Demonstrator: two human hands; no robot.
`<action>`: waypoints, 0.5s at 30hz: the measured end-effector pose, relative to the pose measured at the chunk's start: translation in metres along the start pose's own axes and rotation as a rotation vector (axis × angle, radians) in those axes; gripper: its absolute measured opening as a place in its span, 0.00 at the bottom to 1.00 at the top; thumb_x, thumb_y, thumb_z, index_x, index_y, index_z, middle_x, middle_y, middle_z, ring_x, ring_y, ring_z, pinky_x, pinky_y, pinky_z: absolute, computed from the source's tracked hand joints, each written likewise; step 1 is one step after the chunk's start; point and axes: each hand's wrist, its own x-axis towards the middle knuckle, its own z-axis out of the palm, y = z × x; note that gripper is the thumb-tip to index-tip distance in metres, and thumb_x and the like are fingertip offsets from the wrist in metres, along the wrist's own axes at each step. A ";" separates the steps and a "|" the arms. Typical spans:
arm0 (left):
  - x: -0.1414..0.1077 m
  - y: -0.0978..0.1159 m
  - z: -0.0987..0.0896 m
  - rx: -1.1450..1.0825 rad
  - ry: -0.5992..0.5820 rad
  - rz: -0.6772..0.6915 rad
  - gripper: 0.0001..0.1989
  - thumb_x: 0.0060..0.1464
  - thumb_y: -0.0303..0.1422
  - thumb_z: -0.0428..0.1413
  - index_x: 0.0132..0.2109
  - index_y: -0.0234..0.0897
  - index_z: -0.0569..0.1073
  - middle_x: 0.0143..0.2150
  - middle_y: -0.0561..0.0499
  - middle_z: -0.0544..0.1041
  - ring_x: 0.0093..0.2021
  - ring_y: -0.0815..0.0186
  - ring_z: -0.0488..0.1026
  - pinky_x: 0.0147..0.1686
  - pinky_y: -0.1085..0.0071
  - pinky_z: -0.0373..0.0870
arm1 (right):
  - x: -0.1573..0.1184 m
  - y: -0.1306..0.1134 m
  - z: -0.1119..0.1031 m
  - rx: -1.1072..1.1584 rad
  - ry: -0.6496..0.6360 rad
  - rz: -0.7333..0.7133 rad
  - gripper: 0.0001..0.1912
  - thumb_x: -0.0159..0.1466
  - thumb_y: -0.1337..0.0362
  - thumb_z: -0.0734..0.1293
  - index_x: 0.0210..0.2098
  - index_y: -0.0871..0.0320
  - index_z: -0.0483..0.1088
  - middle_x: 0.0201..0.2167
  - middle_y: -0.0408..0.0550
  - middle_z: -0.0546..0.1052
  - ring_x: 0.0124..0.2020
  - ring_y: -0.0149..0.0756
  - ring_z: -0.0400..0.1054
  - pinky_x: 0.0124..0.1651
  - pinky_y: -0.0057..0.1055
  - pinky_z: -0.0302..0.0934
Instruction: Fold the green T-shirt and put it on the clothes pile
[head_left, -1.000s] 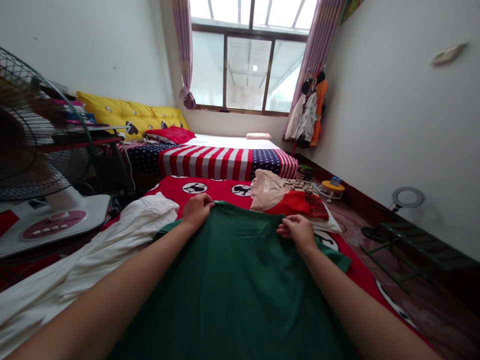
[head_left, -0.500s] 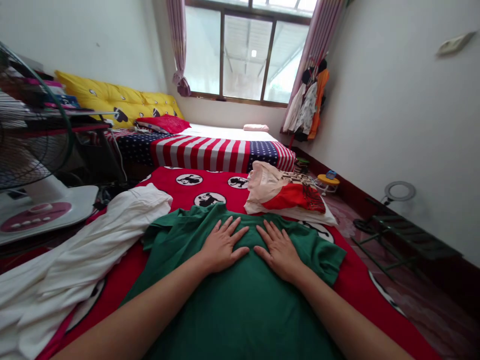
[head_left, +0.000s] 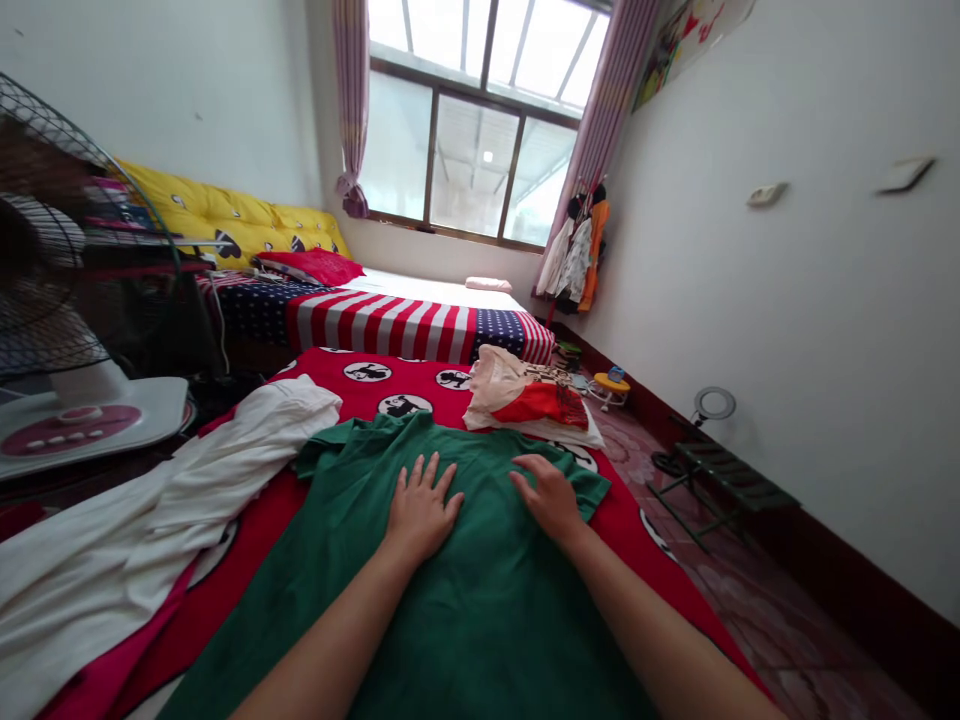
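A green T-shirt lies spread on a red blanket with black-and-white round prints. My left hand rests flat on the shirt's upper left part, fingers spread. Toward the right shoulder is my right hand, with bent fingers and the thumb apart from them; nothing shows in its grasp. Whether its fingertips touch the cloth I cannot tell. Beyond the shirt's collar sits a folded stack of clothes in cream and red. White clothing stretches along the left side.
A fan stands close on the left. Behind the blanket is a bed with a striped, starred cover. To the right are a green folding stool, a ring light and a small yellow stool.
My right hand has gone from lying flat with fingers spread to bent fingers nearer the right shoulder. My left hand has slid slightly down the shirt. The camera view has shifted and tilted.
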 end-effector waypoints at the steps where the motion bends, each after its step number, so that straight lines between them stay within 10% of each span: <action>1: -0.003 -0.003 0.002 -0.016 0.016 0.001 0.27 0.62 0.47 0.42 0.65 0.47 0.59 0.70 0.47 0.53 0.69 0.52 0.47 0.63 0.50 0.45 | -0.006 0.010 -0.011 0.011 0.076 0.070 0.17 0.63 0.56 0.60 0.47 0.57 0.71 0.49 0.54 0.75 0.50 0.41 0.70 0.55 0.38 0.60; 7: -0.001 -0.007 0.004 -0.065 0.041 0.003 0.27 0.61 0.46 0.44 0.64 0.45 0.62 0.69 0.46 0.55 0.68 0.50 0.49 0.63 0.49 0.45 | -0.030 0.075 -0.055 0.131 0.220 0.523 0.13 0.58 0.64 0.59 0.40 0.62 0.67 0.23 0.49 0.77 0.21 0.40 0.74 0.24 0.35 0.68; 15: -0.001 -0.009 0.005 -0.087 0.031 0.006 0.27 0.61 0.47 0.44 0.64 0.46 0.63 0.69 0.46 0.55 0.69 0.51 0.48 0.64 0.50 0.45 | -0.012 0.090 -0.038 0.188 0.190 0.647 0.20 0.51 0.57 0.69 0.38 0.64 0.67 0.16 0.43 0.72 0.16 0.42 0.72 0.16 0.34 0.65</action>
